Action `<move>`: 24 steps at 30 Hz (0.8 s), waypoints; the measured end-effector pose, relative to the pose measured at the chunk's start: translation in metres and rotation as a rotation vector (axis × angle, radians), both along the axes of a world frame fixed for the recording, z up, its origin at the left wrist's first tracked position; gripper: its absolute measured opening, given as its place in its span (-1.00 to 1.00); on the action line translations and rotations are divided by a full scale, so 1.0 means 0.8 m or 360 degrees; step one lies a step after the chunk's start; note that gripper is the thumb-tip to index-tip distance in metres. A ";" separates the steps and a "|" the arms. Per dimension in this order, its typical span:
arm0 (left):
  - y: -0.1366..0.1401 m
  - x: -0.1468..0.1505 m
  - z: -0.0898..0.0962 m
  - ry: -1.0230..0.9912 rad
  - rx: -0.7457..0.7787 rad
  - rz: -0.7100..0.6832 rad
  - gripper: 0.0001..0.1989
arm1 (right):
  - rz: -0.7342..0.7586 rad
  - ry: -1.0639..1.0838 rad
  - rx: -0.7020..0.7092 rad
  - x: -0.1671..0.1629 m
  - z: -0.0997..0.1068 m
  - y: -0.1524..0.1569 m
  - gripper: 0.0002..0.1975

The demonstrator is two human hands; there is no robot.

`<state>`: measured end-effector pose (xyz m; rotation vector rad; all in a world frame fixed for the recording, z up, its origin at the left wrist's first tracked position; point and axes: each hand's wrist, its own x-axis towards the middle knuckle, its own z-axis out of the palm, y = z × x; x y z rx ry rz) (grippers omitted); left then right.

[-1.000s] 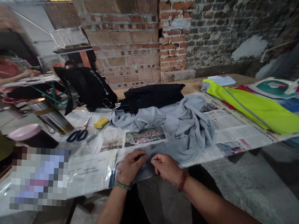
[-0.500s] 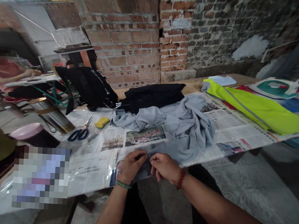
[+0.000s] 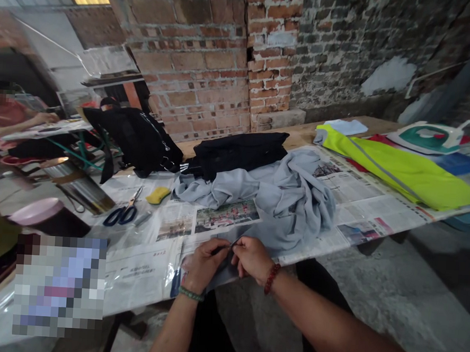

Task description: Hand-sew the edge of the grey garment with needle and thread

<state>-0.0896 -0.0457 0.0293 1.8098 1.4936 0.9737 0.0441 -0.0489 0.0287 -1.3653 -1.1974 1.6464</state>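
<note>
Gray cloth (image 3: pixel 297 201) nr front tbl edge (image 3: pixel 336 243), room beside L hand (image 3: pixel 203 264).

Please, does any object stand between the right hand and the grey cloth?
No, nothing visible does. The right hand is at the near part of the grey cloth, beside the left hand. The scissors and yellow sponge lie farther left.

No readable words, only blurred print (red and black) on the newspaper (image 3: pixel 138 284).
</note>
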 end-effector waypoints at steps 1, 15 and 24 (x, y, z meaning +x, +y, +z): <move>0.000 0.000 0.001 0.0010 0.0020 -0.0011 -0.84 | 0.0003 -0.0023 0.0019 0.001 -0.001 -0.001 -0.91; -0.003 0.000 0.001 0.0131 0.0086 0.0110 -0.83 | 0.0552 -0.1314 0.1042 0.062 0.058 0.073 -0.79; -0.003 0.003 0.002 0.0260 0.0217 0.0060 -0.83 | 0.0768 -0.0495 0.0517 0.052 0.017 0.078 -0.78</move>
